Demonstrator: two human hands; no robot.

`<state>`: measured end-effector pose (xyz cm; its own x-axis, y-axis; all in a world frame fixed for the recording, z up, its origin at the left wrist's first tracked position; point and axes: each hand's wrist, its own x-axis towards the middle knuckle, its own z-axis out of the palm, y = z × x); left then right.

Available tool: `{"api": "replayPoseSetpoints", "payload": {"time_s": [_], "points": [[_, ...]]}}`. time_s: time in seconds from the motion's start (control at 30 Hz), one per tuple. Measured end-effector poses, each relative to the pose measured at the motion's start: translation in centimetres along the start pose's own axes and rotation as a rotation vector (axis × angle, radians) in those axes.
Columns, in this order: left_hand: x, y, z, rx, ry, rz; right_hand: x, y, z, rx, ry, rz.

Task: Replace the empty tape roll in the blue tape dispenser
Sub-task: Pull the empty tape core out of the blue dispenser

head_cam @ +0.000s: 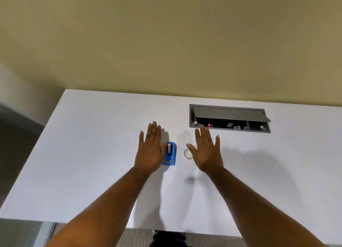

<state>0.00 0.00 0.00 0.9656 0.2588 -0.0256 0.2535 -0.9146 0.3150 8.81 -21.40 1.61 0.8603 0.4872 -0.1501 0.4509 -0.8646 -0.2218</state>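
Observation:
The blue tape dispenser (170, 154) stands on the white table (92, 154) near its middle, with a grey-white strip showing at its top. Just right of it lies a pale tape roll (187, 154), flat on the table and partly hidden behind my right thumb. My left hand (149, 150) hovers palm down, fingers spread, its thumb side at the dispenser's left edge. My right hand (206, 150) is also flat and spread, palm down, just right of the roll. Neither hand holds anything.
A grey cable box (229, 118) with its lid tilted up is sunk into the table behind my right hand. A beige wall rises behind the table. The table's left edge drops off to a dark floor.

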Motion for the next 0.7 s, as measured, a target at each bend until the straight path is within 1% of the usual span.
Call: {"api": "replayPoseSetpoints", "payload": {"time_s": [0.13, 0.23, 0.37, 0.47, 0.7], "points": [[-1.2, -0.7, 1.5, 0.004, -0.078, -0.046, -0.7, 0.8, 2.5, -0.068, -0.013, 0.017], [-2.1, -1.0, 2.6, -0.039, -0.11, -0.053, -0.9, 0.9, 4.0, -0.072, -0.042, 0.021], [-3.1, -1.4, 4.2, -0.089, -0.147, -0.065, -1.3, 1.2, 5.9, -0.028, -0.056, 0.044], [-3.8, -1.6, 5.3, -0.08, -0.169, -0.064, -1.6, 1.4, 7.2, 0.013, -0.071, 0.059], [-5.1, -2.6, 8.3, -0.086, -0.195, -0.069, -2.5, 1.7, 9.3, 0.017, -0.008, 0.109]]}}
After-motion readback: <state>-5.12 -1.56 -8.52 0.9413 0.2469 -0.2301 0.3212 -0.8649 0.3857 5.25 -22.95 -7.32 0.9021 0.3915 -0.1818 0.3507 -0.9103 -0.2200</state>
